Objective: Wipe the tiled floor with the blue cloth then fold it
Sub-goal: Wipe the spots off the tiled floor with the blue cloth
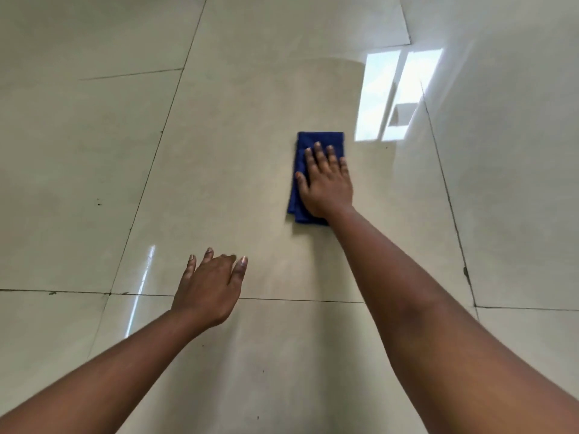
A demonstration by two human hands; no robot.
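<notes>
Head view: looked down on a glossy tiled floor (94, 158) with both bare arms stretched forward.
Cloth position: the blue cloth (319, 140) lay on the floor right of centre and toward the far side, on the same large tile that both hands were over.
Cloth shape: it was a narrow, bunched or folded rectangle, with its long axis running near to far and only slightly tilted.
Right hand: the right hand (326, 183) lay palm down on top of the cloth, covering its right and near part.
Right fingers: its fingers (319, 151) were flat, spread a little, and pointed toward the far end, pressing rather than pinching; nothing was gripped.
Uncovered cloth: a strip showed along the left side, with a band beyond the fingertips at the far end.
Left hand: the left hand (208, 289) sat nearer and to the left, well apart from the cloth.
Left fingers: they were loosely spread and empty; whether the palm touched the tile or hung just above it could not be told.
Nearer hand: the right, already in contact.
Judgement: wiping looked to be in hand, with the stroke likely along the cloth's long axis; final folding appeared not yet begun.
Light: 1 bright window reflection (391, 95) lay on the floor, to the far right of the cloth.
</notes>
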